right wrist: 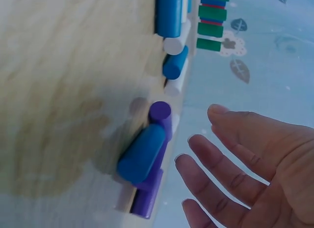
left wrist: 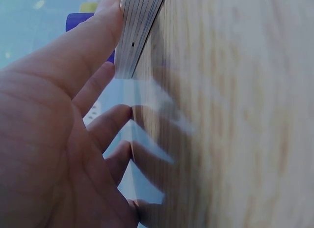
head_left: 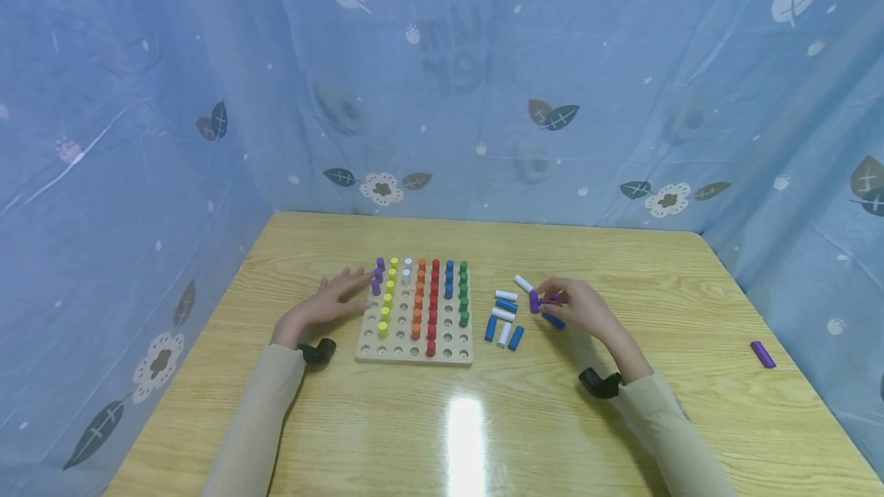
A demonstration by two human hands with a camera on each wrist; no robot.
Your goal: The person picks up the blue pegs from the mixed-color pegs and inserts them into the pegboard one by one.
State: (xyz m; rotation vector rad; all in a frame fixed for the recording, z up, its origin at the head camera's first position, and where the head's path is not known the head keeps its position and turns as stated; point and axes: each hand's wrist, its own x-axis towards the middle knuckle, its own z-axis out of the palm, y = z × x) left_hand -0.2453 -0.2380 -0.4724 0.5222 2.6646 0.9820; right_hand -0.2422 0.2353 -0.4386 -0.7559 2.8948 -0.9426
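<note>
A wooden pegboard (head_left: 387, 360) carries columns of upright purple, yellow, white, orange, red, blue and green pegs. At its left edge rests my left hand (head_left: 328, 304), fingers spread; in the left wrist view the thumb (left wrist: 93, 39) lies against the board's side. To the right of the board, my right hand (head_left: 580, 305) is over a small group of loose pegs, fingers bent and apart. The right wrist view shows nothing between those fingers. Just beside them lie purple pegs (right wrist: 160, 112) and a blue peg (right wrist: 142, 154), which partly covers the purple ones.
Loose white pegs (head_left: 506, 295) and blue pegs (head_left: 516, 338) lie between the board and my right hand. One purple peg (head_left: 763, 354) sits alone near the table's right edge. A blue patterned curtain (head_left: 483, 113) hangs around the wooden table (head_left: 387, 428).
</note>
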